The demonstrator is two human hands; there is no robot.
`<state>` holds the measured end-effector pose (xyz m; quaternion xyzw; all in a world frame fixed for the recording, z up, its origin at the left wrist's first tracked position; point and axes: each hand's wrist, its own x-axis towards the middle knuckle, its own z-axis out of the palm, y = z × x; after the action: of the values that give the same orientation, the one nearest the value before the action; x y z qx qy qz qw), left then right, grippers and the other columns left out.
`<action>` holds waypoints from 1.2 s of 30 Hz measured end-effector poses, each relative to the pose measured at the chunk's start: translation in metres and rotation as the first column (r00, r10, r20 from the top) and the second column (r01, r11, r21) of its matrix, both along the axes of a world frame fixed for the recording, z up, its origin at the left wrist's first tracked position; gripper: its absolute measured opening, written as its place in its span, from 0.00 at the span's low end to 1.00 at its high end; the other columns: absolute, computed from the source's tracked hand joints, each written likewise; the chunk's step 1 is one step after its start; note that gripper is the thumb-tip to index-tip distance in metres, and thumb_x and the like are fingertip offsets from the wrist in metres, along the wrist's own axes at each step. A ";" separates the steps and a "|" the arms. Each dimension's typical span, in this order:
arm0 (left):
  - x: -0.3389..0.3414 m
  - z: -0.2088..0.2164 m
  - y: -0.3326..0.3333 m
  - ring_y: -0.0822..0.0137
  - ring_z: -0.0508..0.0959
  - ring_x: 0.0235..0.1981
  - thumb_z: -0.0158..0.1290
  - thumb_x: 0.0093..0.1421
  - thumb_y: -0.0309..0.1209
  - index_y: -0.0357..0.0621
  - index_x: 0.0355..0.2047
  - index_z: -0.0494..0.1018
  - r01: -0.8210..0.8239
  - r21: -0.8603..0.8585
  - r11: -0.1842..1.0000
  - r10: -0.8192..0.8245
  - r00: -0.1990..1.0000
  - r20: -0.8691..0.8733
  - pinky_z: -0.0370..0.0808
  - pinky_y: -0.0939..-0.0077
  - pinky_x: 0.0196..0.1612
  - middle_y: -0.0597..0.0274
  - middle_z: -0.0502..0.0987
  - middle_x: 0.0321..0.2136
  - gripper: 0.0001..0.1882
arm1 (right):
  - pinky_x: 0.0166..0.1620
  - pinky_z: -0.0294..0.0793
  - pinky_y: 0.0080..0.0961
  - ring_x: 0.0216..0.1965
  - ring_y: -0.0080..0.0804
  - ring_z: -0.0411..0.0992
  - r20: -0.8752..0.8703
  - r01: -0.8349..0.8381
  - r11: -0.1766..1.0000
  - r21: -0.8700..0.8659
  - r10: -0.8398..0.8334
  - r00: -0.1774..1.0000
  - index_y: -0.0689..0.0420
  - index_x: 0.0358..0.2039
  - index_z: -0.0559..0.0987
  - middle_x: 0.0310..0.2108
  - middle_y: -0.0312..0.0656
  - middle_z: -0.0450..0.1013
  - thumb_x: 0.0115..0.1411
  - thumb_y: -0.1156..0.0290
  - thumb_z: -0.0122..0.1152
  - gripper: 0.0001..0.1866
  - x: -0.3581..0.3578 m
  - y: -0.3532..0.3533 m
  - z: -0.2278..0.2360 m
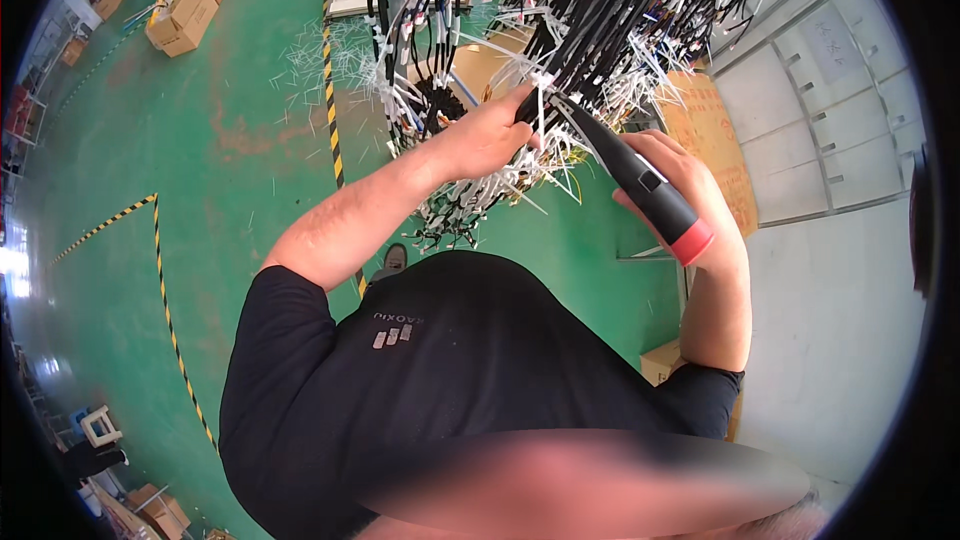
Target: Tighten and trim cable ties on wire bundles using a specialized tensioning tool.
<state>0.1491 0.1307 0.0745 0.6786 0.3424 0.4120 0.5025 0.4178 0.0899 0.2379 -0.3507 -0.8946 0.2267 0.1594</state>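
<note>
My right hand (688, 168) is wrapped around a cable tie gun (630, 170) with a black tapered body and a red rear end. The gun's narrow nose points up and left to a white cable tie (541, 95) around some black cables. Beside the nose, my left hand (492, 136) is closed on the black cable bundle (572, 50); its fingertips are partly hidden. Many black cables with white connectors hang in thick bunches above and beyond both hands. Loose white tie tails (650, 90) stick out all around them.
A metal post (397, 0) stands among the hanging cables. Cut tie ends (310, 55) litter the green floor beside yellow-and-black tape (332, 110). Cardboard boxes (185, 15) sit at the far left. Brown board (712, 130) and a pale panelled wall (830, 110) flank my right arm.
</note>
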 end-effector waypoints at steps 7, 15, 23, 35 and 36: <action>-0.006 0.031 -0.012 0.55 0.88 0.41 0.40 0.69 0.23 0.29 0.72 0.52 -0.029 -0.017 0.999 0.025 0.985 -0.173 0.81 0.57 0.53 0.40 0.83 0.44 0.32 | 0.51 0.78 0.46 0.48 0.58 0.77 0.017 0.106 0.994 0.032 -0.107 0.994 0.62 0.55 0.78 0.43 0.54 0.77 0.55 0.64 0.65 0.28 -0.016 -0.012 -0.011; -0.010 0.032 -0.006 0.69 0.83 0.38 0.43 0.73 0.22 0.38 0.70 0.59 -0.009 -0.059 0.998 -0.002 0.981 -0.194 0.80 0.64 0.49 0.60 0.81 0.35 0.26 | 0.46 0.75 0.42 0.41 0.54 0.76 0.150 0.138 0.972 0.192 -0.168 0.974 0.62 0.42 0.79 0.37 0.52 0.75 0.56 0.66 0.64 0.16 0.006 0.005 -0.057; -0.020 0.017 0.004 0.72 0.81 0.36 0.47 0.77 0.29 0.41 0.73 0.61 0.067 -0.180 0.981 -0.069 0.998 -0.004 0.80 0.69 0.47 0.61 0.80 0.53 0.26 | 0.74 0.61 0.54 0.64 0.48 0.73 -0.060 0.113 0.898 0.425 -0.097 0.993 0.61 0.57 0.77 0.57 0.50 0.77 0.63 0.66 0.68 0.24 0.018 0.005 -0.084; -0.022 0.004 0.004 0.70 0.84 0.30 0.58 0.73 0.32 0.37 0.44 0.76 -0.064 -0.212 0.975 0.118 0.960 0.255 0.82 0.72 0.38 0.60 0.84 0.35 0.09 | 0.54 0.78 0.36 0.49 0.47 0.79 -0.394 0.223 0.973 0.061 -0.182 0.901 0.62 0.55 0.78 0.49 0.49 0.78 0.58 0.75 0.75 0.25 0.015 -0.009 -0.133; -0.025 0.001 0.005 0.69 0.85 0.32 0.58 0.74 0.34 0.37 0.44 0.76 -0.046 -0.218 0.975 0.107 0.955 0.276 0.83 0.71 0.41 0.59 0.85 0.35 0.10 | 0.54 0.78 0.36 0.49 0.47 0.79 -0.403 0.231 0.971 0.058 -0.188 0.896 0.62 0.55 0.78 0.49 0.49 0.78 0.58 0.75 0.75 0.25 0.015 -0.008 -0.133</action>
<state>0.1240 0.1362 0.0756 0.5412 0.3336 0.4866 0.5991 0.4331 0.0817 0.1047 -0.3833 -0.8116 0.2270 0.3780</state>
